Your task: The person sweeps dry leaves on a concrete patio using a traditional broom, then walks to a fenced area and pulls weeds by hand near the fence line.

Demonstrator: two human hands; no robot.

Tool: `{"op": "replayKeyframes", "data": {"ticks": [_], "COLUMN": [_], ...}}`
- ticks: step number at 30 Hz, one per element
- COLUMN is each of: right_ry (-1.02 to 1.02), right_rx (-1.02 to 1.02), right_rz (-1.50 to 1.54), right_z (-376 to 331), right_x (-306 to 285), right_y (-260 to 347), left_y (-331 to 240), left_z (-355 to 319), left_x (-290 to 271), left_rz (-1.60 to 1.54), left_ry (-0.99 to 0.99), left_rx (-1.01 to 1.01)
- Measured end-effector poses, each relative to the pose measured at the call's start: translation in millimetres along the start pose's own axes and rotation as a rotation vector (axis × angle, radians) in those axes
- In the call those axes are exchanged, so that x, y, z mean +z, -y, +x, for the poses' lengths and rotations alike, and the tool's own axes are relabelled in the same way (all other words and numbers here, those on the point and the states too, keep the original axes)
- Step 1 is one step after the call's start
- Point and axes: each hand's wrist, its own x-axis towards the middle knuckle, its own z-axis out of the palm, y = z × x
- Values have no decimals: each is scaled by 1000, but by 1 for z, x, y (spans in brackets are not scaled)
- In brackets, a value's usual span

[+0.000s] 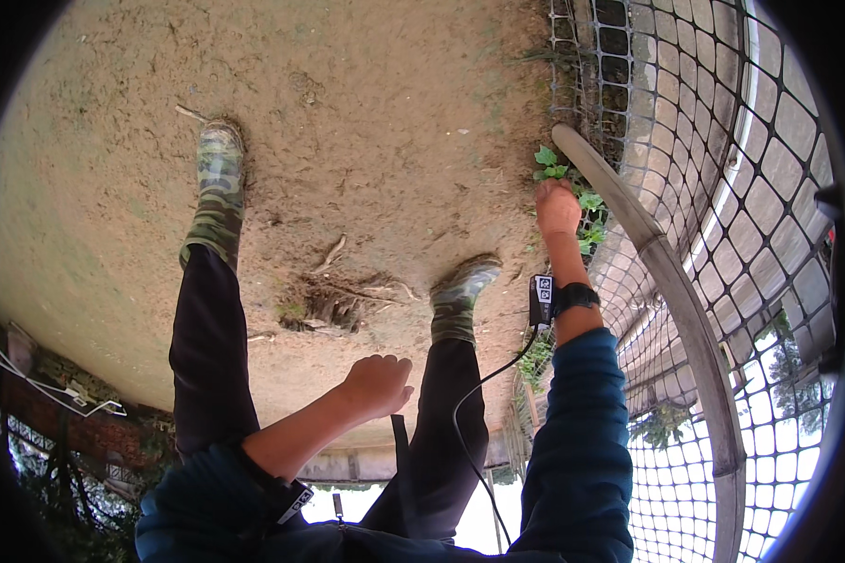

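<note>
Right hand (557,206) closed around green weeds (561,171) at the mesh fence (685,122) base, left hand (378,383) loosely curled, empty.

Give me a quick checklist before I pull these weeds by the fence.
1. Right hand on the green weeds: ok, it touches the leaves at the foot of the mesh fence.
2. Grip closed on a stem: cannot tell, fingers are hidden.
3. Left hand free: ok, it is loosely curled and holds nothing.
4. Feet planted: ok, both camouflage boots stand on bare soil.
5. Cable from the wrist device: ok, it hangs apart from the fence.
6. Curved pole beside the weeds: ok, not blocking the hand.
</note>
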Motion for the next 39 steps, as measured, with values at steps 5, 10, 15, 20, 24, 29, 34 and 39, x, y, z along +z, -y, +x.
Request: {"op": "replayKeyframes", "data": {"ticks": [5,10,15,20,24,29,34,39], "right_ry": [-283,-276,-100,-336,-317,50,10,-145], "right_rx": [-48,99,59,-103,-221,433,821,637], "right_rz": [267,-29,-171,-174,40,842,948,1740], "right_z": [-28,-20,-9,-43,-57,-23,28,-2], "right_x": [-7,-32,-37,-29,-26,-1,43,49], "right_y": [0,-1,-6,-19,-19,-4,-6,-21], "left_y": [0,-3,-5,-6,-7,-7,-5,-3], "left_z": [1,0,0,-1,-2,-1,0,2], "left_x": [-4,-9,-14,-18,-20,-20,-21,-19], "left_rz": [-19,-34,-62,-67,-58,-52,-37,-38], "left_ry": [25,40,57,26,45,50,60,67], "left_rx": [6,7,17,19,7,12,-13,-36]}}
